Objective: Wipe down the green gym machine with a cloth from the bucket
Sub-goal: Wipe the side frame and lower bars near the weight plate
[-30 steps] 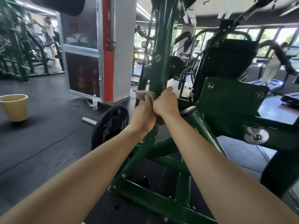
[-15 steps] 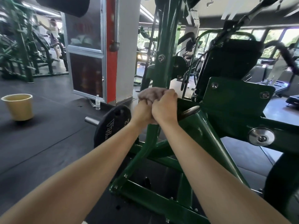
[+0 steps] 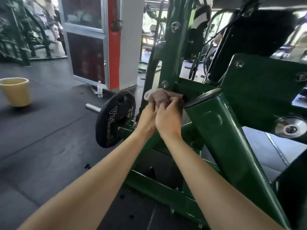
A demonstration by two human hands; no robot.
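While both forearms are stretched forward and upward from the lower edge of the view, the left hand (image 3: 147,120) and the right hand (image 3: 168,121) are held side by side, touching along their inner edges, with the backs of both turned toward the camera. A crumpled, pale cloth (image 3: 157,95) is gripped between them: the fingers (image 3: 173,100) of the right hand are curled round its right part, and the left hand's fingers are bent into it from below, though their tips are partly hidden. The cloth is pressed against the upright post of the green gym machine (image 3: 216,133), just beneath a silver bolt (image 3: 164,84) and beside the capped end of a slanted tube. A black weight plate (image 3: 114,120) is seen left of the wrists on its bar. Well apart, on the dark floor at far left, a yellow bucket (image 3: 15,92) is set, and a small water bottle (image 3: 99,89) is stood by the pillar.
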